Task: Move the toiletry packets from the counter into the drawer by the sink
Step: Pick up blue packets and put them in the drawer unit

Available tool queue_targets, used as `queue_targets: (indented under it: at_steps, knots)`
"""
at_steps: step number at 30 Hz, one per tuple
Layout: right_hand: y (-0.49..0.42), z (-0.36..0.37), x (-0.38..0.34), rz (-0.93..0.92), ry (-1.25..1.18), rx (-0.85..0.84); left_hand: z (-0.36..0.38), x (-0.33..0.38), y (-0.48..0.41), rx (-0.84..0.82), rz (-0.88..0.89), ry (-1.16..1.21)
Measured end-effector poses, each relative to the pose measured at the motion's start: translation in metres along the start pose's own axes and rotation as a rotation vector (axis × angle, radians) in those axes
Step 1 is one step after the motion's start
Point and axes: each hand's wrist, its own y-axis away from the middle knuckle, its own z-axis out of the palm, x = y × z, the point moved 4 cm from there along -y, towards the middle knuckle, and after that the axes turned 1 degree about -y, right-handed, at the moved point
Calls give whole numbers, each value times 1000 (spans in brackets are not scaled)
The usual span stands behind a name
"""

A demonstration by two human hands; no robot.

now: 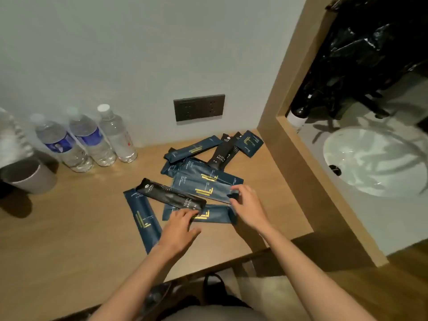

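Packets lie on the counter, bottles left, sink right.

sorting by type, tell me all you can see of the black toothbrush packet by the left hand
The black toothbrush packet is a long, narrow, glossy sachet, seemingly plastic, with a round white logo at its far end and white TOOTH BRUSH lettering at its near end. It lies flat, diagonally, across blue packets on the wooden counter. Fingertips of the left hand touch its near end; whether they have a grip is unclear.
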Motion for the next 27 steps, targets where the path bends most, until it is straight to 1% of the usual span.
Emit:
queue_targets:
  at_steps: [3, 6, 9, 14, 19, 22, 27]
  knots:
    - [-28, 4, 9, -30, 83, -89, 7, 0, -10, -13, -40, -132]
    - [-48, 14, 15, -50, 159, -177, 13, 1, -17, -24, -88, -188]
    - [-61, 22, 22, -68, 210, -211, 16, 2, -23, -37, -104, -225]
    - [-69, 30, 23, -77, 305, -218, 19, 2, -31, -57, -93, -329]
    - [-75, 31, 28, -11, 236, -234, 21, 1, -32, -55, -91, -387]
    - [-74, 23, 37, 36, 167, -248, 22, 1, -31, -27, -46, -419]
    - [-66, -4, 68, 139, 46, -210, 23, 2, -31, -53, 49, -392]
